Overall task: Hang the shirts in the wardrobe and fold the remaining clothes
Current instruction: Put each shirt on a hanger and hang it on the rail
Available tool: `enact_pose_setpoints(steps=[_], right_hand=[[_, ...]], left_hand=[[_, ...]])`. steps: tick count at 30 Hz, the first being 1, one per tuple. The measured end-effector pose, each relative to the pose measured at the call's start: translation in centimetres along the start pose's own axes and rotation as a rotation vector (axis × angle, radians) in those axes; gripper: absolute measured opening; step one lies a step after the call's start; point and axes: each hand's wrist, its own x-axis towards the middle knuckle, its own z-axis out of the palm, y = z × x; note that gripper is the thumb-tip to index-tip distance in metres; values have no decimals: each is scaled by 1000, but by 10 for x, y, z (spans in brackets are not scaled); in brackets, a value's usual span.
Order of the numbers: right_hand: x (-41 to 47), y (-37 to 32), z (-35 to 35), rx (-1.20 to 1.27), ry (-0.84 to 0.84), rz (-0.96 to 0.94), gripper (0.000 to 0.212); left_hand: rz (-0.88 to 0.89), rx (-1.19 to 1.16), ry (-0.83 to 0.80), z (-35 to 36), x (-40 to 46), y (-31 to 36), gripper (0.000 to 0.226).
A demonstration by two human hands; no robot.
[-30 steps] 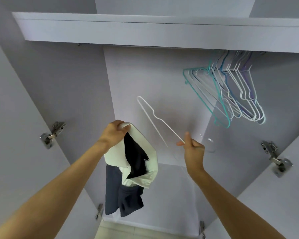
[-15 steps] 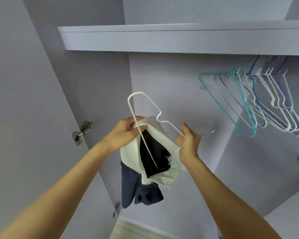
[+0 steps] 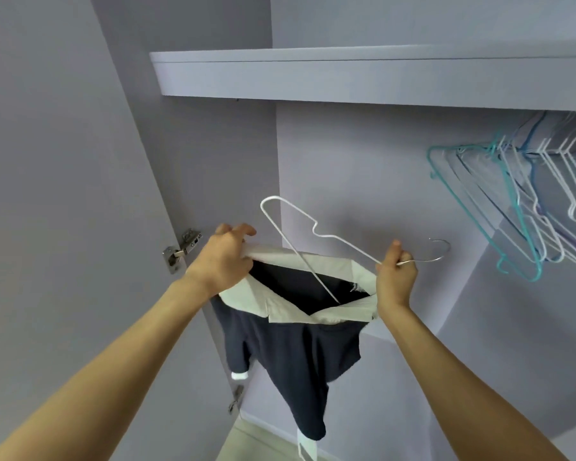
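Note:
A dark navy shirt [image 3: 300, 354] with a white collar [image 3: 330, 311] hangs in front of the open wardrobe. My left hand [image 3: 223, 257] grips the collar's left side and holds the neck opening wide. My right hand [image 3: 396, 274] holds a white wire hanger [image 3: 316, 231] near its metal hook, which points right. One end of the hanger dips down into the neck opening; the other end sticks up above the collar. The shirt's body and a white-cuffed sleeve dangle below.
Several empty teal, white and blue hangers [image 3: 526, 207] hang on the rail at the upper right under a shelf [image 3: 346, 74]. The open wardrobe door [image 3: 64, 194] with its metal hinge [image 3: 183, 247] stands at the left. The wardrobe's back wall lies straight ahead.
The collar has been pulled wider apart between my hands. The hanger has tilted flatter, one end going deeper into the neck opening. The view has shifted left, so the rail hangers sit further right.

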Motion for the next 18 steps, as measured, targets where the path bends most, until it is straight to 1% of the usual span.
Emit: enact_pose_setpoints(steps=[2,4,6,7,10,13,15,18], right_hand=[[-2,7,0,25,21,43,34],[-3,13,0,56,45,101,24],[-4,18,2,99,59,161,14],[-5,19,4,108,64,180,13],[-11,19,16,134,55,229,22],[-17,14,34,234,22,305,25],[-22,14,46,242,-9,298,24],[-30,22,53,176,-50,241,20]], left_hand=[[-3,48,104,1,2,3,37],[-17,83,135,2,4,4,34],[-2,47,141,1,4,7,35],[16,8,143,0,4,9,35],[66,-175,163,-7,3,19,29],[121,-326,133,-19,-3,35,24],[150,-410,104,-27,-6,42,23],[143,-537,147,-42,-12,46,25]])
